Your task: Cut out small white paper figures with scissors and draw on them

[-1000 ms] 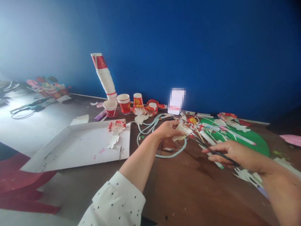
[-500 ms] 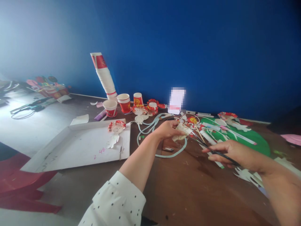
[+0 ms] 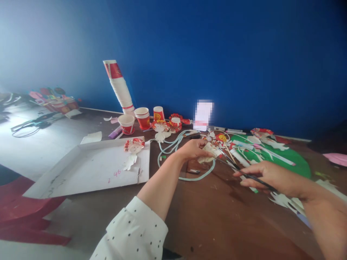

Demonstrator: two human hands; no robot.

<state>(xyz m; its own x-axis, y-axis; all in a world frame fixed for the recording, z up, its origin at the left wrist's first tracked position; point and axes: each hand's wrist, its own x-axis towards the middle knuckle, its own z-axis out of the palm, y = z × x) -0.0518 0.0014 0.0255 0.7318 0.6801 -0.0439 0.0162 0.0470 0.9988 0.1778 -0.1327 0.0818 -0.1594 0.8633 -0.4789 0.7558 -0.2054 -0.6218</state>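
Note:
Between the thumb and fingers of my left hand [image 3: 194, 150] is a pale piece of paper [image 3: 209, 151], held above the brown table [image 3: 211, 213]. My right hand [image 3: 267, 177] grips a pair of dark-handled scissors [image 3: 244, 173], whose blades point left and reach the paper's right edge. Whether the blades are closed on the paper is hard to make out. Below the paper a light blue cable [image 3: 200, 178] loops over the table, with a small metal-and-black piece [image 3: 194, 171] inside the loop.
A white box lid [image 3: 89, 169] bearing a paper cutout [image 3: 132, 153] lies at left. Red-and-white paper cups [image 3: 126, 124] and a tall leaning cup stack [image 3: 121, 90] stand by the blue wall. Markers [image 3: 276, 155] and scraps cover a green disc [image 3: 295, 164]. A bright phone [image 3: 203, 115] leans behind.
Almost nothing differs. The paper in my left hand and the scissor blades have shifted very slightly; both hands keep their places and their holds.

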